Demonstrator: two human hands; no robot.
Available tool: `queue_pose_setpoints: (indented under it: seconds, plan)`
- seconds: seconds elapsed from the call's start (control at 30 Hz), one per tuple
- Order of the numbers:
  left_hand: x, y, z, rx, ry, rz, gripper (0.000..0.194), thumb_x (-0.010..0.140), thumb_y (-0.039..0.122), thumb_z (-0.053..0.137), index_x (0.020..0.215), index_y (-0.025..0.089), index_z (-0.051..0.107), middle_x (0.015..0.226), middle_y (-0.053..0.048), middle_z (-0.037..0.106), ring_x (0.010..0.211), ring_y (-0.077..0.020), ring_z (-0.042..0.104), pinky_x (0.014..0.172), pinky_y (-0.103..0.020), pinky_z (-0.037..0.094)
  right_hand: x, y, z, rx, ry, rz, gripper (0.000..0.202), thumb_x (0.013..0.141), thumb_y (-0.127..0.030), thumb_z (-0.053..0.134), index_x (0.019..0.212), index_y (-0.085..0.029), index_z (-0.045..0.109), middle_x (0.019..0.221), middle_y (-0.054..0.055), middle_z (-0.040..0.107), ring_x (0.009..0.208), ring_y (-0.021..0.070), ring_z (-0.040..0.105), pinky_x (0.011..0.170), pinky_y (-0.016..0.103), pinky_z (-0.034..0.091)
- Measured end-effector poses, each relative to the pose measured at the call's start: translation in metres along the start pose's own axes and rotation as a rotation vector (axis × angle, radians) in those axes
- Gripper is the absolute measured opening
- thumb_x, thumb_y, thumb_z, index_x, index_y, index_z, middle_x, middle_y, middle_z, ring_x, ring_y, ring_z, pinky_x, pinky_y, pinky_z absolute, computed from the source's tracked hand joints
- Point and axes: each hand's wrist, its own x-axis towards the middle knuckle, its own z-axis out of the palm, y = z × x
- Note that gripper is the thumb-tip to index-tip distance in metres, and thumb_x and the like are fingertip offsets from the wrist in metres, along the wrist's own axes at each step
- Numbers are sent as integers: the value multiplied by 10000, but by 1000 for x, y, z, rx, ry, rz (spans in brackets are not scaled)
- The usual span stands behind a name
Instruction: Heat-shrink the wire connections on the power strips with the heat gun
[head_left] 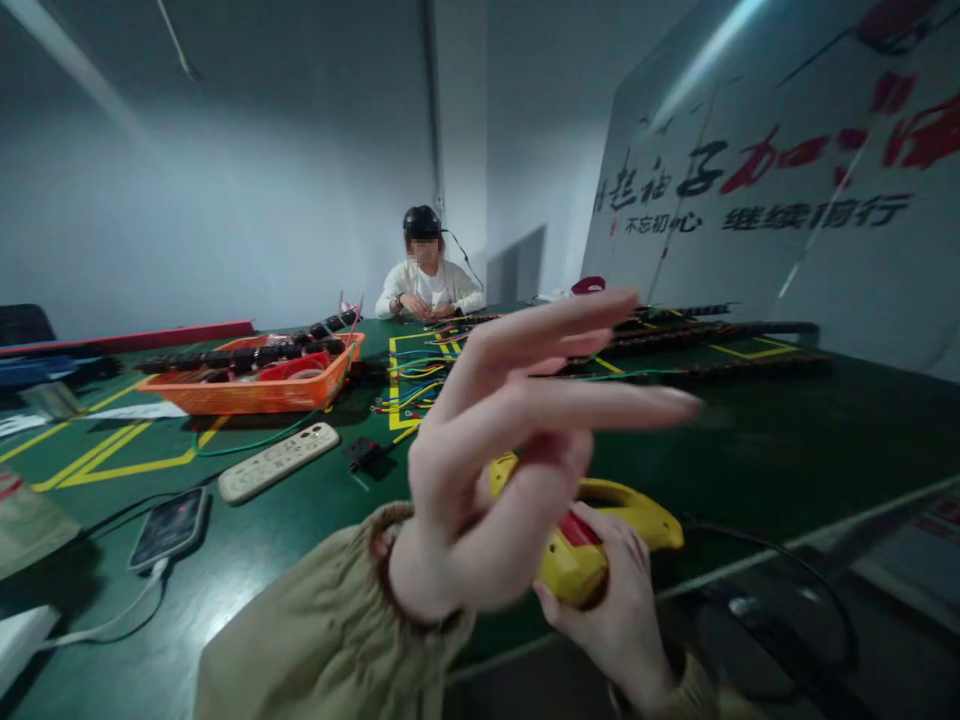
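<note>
In the middle of the head view, my left hand (495, 470) is raised close to the camera, its fingers apart and pointing right. It partly covers a yellow tool (574, 570) with a red patch, at the table's near edge. My right hand (619, 605) is wrapped round the body of that tool from below and to the right. A yellow curved part of the tool extends to the right, beyond my right hand. Whether my left hand touches the tool cannot be made out. Behind my left hand lie bundled coloured wires (416, 375) with small end terminals.
An orange basket (247, 395) of black and red parts stands at the left. Nearer are a beige remote (279, 462), a phone (171, 527) with a white cable and a small black part (364, 453). Black cable bundles (750, 370) lie right. A person (431, 280) sits opposite.
</note>
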Motion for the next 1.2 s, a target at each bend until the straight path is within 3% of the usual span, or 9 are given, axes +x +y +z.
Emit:
queue_pose_setpoints:
  seconds: [0.07, 0.13, 0.27, 0.37, 0.47, 0.73, 1.1, 1.2]
  plan:
    - [15, -40, 11, -4, 52, 50, 270, 914, 137, 391, 995, 239, 628, 1129, 14, 592, 1110, -136, 539, 950, -310, 471, 2, 3, -1, 15, 9, -12, 674, 656, -430, 654, 1232, -192, 401, 1144, 107, 542, 1046, 323, 496, 910, 498, 379]
    - [5, -93, 18, 122, 7, -66, 237, 898, 143, 410, 980, 196, 626, 1084, -40, 603, 1066, -156, 555, 948, -343, 464, 4, 8, -2, 14, 10, -11, 668, 656, -423, 662, 1229, -192, 409, 1143, 102, 541, 1051, 316, 488, 911, 493, 381]
    - [-54, -190, 17, 373, -128, -409, 208, 855, 197, 479, 1021, 173, 600, 1067, -88, 603, 1074, -213, 546, 960, -407, 434, 7, 19, -3, 1, -2, 21, 677, 663, -429, 669, 1241, -191, 410, 1168, 98, 532, 1084, 307, 468, 942, 491, 366]
    - [-88, -225, 11, 372, -289, -561, 232, 862, 270, 477, 1037, 172, 593, 1061, -94, 625, 1055, -220, 567, 952, -403, 440, 11, 28, -3, -13, -8, 60, 677, 659, -427, 673, 1239, -199, 410, 1168, 90, 532, 1087, 303, 469, 954, 494, 362]
    - [-98, -232, 11, 311, -352, -584, 272, 881, 323, 451, 1079, 188, 580, 1112, -82, 631, 1061, -204, 576, 949, -373, 449, 15, 35, -3, -23, 0, 94, 670, 654, -427, 680, 1228, -204, 416, 1158, 84, 534, 1071, 298, 482, 953, 493, 367]
    - [-95, -235, 19, 316, -327, -569, 260, 883, 288, 436, 1026, 161, 613, 1060, -91, 664, 1005, -200, 610, 923, -358, 474, 17, 37, -1, -38, 24, 103, 645, 658, -433, 680, 1208, -209, 430, 1134, 80, 542, 1043, 295, 499, 924, 488, 388]
    - [-98, -243, 20, 323, -264, -613, 218, 858, 252, 460, 982, 153, 610, 1041, -109, 672, 987, -210, 625, 914, -377, 480, 5, 3, 8, -75, -2, 19, 729, 633, -410, 703, 1250, -178, 390, 1153, 95, 532, 1066, 295, 472, 927, 464, 386]
    - [-96, -242, 18, 298, -265, -612, 219, 857, 250, 452, 994, 160, 598, 1038, -104, 674, 992, -212, 625, 904, -369, 482, 5, 1, 5, -69, -34, -12, 771, 638, -490, 707, 1263, -174, 383, 1161, 103, 542, 1068, 299, 488, 916, 456, 396]
